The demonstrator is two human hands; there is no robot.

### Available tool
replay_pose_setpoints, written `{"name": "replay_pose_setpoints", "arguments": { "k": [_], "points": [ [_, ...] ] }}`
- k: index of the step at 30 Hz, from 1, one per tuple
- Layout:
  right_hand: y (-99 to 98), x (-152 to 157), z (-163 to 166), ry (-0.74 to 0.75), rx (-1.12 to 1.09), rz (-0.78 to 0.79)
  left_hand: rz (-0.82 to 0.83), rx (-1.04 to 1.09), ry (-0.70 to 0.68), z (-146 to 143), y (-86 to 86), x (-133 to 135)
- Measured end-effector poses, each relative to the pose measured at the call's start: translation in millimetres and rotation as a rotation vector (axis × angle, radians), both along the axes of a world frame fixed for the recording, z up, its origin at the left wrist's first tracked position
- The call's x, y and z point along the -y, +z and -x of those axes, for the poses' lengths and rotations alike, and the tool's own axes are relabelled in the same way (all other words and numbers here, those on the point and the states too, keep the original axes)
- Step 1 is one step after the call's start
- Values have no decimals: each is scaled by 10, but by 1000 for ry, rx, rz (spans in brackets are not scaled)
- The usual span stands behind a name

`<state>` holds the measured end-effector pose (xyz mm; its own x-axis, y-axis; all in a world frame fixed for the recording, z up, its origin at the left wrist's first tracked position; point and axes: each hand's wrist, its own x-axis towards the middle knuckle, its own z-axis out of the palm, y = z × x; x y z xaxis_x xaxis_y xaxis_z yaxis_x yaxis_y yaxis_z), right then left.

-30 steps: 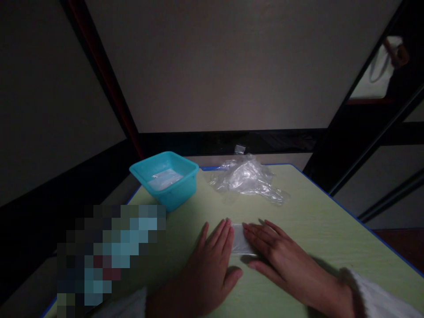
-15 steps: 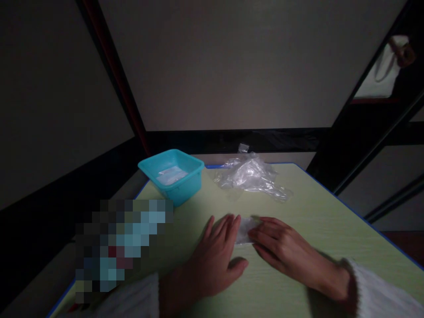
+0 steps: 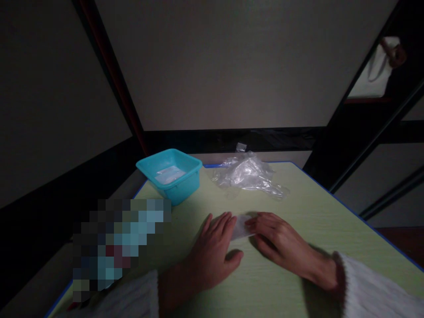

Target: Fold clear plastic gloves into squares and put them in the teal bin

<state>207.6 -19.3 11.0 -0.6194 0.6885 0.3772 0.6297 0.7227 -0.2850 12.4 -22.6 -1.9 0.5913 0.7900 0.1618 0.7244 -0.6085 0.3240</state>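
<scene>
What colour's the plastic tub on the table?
Turquoise. The tub shows best in the head view, beyond the left hand.

I can't read any text, label, brand, number or sign on anything in my view.

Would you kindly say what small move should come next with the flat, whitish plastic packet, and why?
Perhaps slide the right hand gently rightward to smooth the flat, whitish plastic packet: that hand bends over the packet's right part, while the left hand seems to steady its left end.
</scene>
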Motion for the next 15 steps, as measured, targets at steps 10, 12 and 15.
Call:
{"name": "replay_pose_setpoints", "arguments": {
  "k": [10, 12, 15],
  "points": [
    [39, 8, 55, -183, -559, 366, 256, 663, 122, -42, -22, -78],
    [18, -32, 77, -194, -713, 473, 452, 817, 178, -69, -30, -99],
    [-19, -86, 103, -186, -916, 619, 646, 911, 206, -106, -43, -125]
  ]
}}
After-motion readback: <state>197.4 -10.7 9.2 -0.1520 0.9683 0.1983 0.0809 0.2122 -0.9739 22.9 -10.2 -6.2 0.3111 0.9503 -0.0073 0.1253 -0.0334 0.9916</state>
